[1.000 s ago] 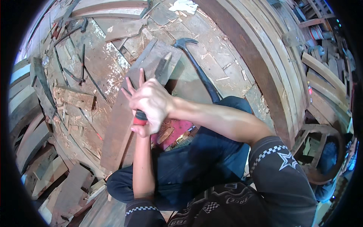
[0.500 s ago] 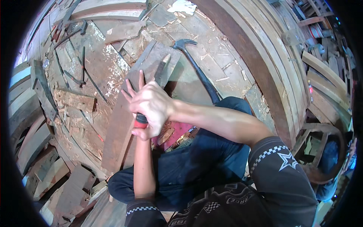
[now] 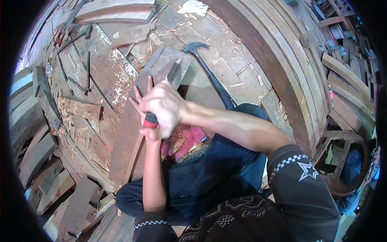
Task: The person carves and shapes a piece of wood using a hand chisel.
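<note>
"Low over the plank [image 3: 125, 141], head view. Right hand [image 3: 165, 105]?"

"Wrapped tight round a red-and-black handle [image 3: 150, 119]. Grey tapering blade [image 3: 174, 71] comes out past the far side of the fist, above the plank's far part. File or chisel, unsure. Contact with the wood: can't tell."

"Left hand [image 3: 151, 137]?"

"Mostly covered by the right. How far open, and what it holds, can't be told. Three spread fingers [image 3: 138, 94] reach out over the plank; can't say whose."

"Where does the plank lie?"

"Slantwise ahead of the body, near end beside the left knee [image 3: 131, 197]."

"Step in hand?"

"Judgement only: hand-tool work on the plank, both arms brought together over it. Next move seems to call for a firm grip, a steady plank, and the spread fingers kept out of the blade's line."

"What else is about?"

"Claw hammer [image 3: 214, 82] to the right, head near the plank's far end, handle running down to the right knee [image 3: 252, 113]. Pink sheet [image 3: 196, 134] below the right forearm [image 3: 225, 125], wood chips [image 3: 177, 146] on it. Leftward, an offcut [image 3: 80, 108] and a metal bar [image 3: 88, 68]. White cloth [image 3: 193, 7] beyond; long beams [image 3: 260, 52] line the right."

"Anything in the way?"

"Hammer, probably: nearest loose thing to the blade. Beams stand well apart."
</note>
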Demonstrator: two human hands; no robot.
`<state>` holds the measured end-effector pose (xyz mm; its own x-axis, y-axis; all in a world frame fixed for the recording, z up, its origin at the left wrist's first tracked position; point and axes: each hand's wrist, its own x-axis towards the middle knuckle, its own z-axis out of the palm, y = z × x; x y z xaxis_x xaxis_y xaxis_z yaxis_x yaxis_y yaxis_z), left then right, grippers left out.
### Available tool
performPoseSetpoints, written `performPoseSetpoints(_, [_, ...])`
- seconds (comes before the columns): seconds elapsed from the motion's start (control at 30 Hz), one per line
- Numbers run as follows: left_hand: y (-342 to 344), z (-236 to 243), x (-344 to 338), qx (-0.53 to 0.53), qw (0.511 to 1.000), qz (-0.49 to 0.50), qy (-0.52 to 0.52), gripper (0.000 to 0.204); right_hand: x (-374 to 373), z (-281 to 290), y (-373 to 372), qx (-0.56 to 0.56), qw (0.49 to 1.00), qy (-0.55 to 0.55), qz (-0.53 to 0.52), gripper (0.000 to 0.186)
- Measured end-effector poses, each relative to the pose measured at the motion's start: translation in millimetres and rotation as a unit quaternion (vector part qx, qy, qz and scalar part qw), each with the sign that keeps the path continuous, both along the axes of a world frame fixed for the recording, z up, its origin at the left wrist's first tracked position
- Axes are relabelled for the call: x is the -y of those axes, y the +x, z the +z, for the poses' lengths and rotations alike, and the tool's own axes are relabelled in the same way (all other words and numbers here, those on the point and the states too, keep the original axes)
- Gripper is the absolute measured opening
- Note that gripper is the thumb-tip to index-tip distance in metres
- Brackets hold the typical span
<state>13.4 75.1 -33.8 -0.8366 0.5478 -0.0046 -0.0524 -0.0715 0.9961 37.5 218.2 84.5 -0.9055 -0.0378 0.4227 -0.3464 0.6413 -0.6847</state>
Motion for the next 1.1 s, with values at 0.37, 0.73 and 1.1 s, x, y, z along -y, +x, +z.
performPoseSetpoints(0.37, [-9.3,18.3,-19.4,-0.358,0.894,-0.02,-0.267,0.058,-7.2,1.1,-2.3,-0.002,1.0,0.016,-0.017,0.049])
performPoseSetpoints(0.73, [-5.7,14.7,-26.6,-0.098,0.993,0.027,-0.06,0.08,-15.5,-1.4,-12.8,-0.053,0.997,0.003,-0.06,0.05])
performPoseSetpoints(1.1, [-3.1,39.8,-31.6,-0.129,0.987,-0.005,-0.091,0.069,-8.9,13.9,-4.9,-0.104,0.994,-0.02,-0.017,0.047])
